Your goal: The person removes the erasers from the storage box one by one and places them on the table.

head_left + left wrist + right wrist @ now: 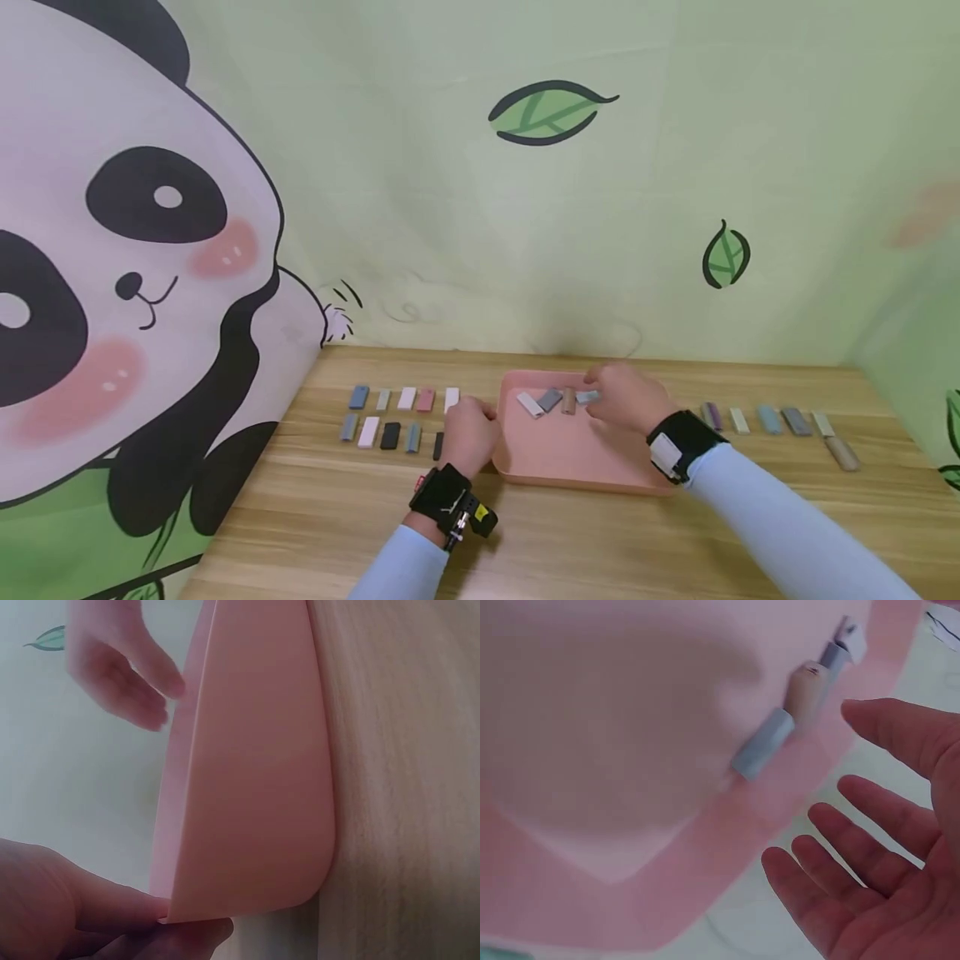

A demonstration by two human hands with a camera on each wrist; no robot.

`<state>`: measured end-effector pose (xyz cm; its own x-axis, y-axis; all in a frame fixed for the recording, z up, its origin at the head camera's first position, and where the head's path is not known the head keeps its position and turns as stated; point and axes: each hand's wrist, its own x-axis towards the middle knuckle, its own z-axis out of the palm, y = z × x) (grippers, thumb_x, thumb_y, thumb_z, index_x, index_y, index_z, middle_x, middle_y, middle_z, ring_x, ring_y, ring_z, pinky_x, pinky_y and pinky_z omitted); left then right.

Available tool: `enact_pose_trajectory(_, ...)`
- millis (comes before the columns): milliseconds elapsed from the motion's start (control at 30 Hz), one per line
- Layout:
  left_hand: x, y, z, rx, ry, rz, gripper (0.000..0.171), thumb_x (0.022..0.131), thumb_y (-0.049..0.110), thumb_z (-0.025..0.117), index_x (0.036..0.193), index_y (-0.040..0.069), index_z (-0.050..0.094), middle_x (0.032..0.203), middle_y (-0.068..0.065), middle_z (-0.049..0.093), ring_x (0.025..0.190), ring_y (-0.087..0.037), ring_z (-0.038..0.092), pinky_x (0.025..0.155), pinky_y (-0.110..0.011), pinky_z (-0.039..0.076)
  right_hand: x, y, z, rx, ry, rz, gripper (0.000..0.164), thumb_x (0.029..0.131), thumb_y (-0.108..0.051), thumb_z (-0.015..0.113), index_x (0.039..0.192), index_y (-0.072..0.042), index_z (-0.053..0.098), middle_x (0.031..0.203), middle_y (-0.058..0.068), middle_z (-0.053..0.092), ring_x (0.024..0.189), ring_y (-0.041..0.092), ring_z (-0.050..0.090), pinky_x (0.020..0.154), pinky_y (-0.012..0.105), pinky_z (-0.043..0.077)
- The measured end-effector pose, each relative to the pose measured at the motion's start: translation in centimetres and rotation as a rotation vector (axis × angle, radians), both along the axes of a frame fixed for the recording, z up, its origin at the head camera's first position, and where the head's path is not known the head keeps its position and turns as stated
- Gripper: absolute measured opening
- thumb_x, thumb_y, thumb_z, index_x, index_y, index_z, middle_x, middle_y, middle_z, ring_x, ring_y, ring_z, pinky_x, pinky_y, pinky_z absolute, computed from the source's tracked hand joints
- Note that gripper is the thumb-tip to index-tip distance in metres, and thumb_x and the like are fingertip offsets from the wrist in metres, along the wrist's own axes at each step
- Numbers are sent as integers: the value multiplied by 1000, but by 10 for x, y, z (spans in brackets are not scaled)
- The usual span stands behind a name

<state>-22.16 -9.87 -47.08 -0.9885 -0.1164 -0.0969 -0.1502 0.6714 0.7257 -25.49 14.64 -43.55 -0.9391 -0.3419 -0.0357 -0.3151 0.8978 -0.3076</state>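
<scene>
A pink tray (570, 454) sits on the wooden table, and my left hand (471, 437) pinches its left rim between thumb and fingers, as the left wrist view shows. Over the tray's back right part is my right hand (628, 398). Its fingers are spread and hold nothing in the right wrist view. Closest to them lies a light blue small block (763, 744). Beside it in a row are a brown block (568, 401), a grey-blue block (550, 400) and a white block (530, 404), all inside the tray.
Left of the tray, small blocks stand in two rows, among them a blue one (359, 397), a pink one (426, 400) and a black one (390, 435). Several more, including a grey one (796, 421), lie to the right. A printed cloth wall (450, 208) rises behind the table.
</scene>
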Motion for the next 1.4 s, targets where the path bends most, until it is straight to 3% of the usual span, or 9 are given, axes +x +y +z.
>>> enact_pose_trajectory(100,2,1,-2,9,-17,-1,11,80,7,60,80,8,72,73,-4,64,59,-15,57,47,-26,43,-3,-3,-12,36,-50,-12,39,77,-22,69,114,-11,64,113,7,66,94,18,60,79,40,51)
enact_pose_trajectory(233,2,2,-2,32,-38,2,12,81,8,60,78,8,71,70,-4,64,56,-15,56,46,-26,42,-8,-7,-28,2,-101,-15,39,79,-14,65,118,-18,61,110,7,63,86,19,54,71,34,45)
enact_pose_trajectory(367,1,1,-1,38,-40,8,11,82,8,60,80,8,72,72,-4,64,57,-16,57,46,-26,42,-13,-11,-37,1,-85,-22,33,79,-10,63,109,-23,62,100,6,59,81,21,52,66,33,39)
enact_pose_trajectory(700,0,1,2,6,-6,-15,11,82,8,62,83,8,72,74,-4,65,60,-16,58,48,-26,44,-9,-12,-29,53,-59,-38,24,89,-9,54,112,-14,62,105,5,64,85,17,55,79,36,50)
enact_pose_trajectory(1067,3,2,3,19,-28,-4,11,82,8,62,86,8,72,79,-5,65,64,-17,58,49,-26,44,-10,-5,-40,60,-29,-44,8,84,-13,65,91,-12,68,85,3,63,74,18,54,75,37,51)
enact_pose_trajectory(1267,2,2,2,30,-38,-1,12,81,8,61,85,8,72,78,-5,65,62,-17,58,48,-26,44,-7,-6,-37,61,-101,-63,6,83,-18,64,82,-12,63,74,1,59,68,19,52,65,31,45)
enact_pose_trajectory(1400,0,1,1,10,-20,-1,13,80,7,61,86,8,72,80,-5,65,64,-16,59,49,-25,44,-3,-8,-34,58,-112,-38,5,82,-17,66,80,-12,65,73,0,59,68,17,52,65,31,46)
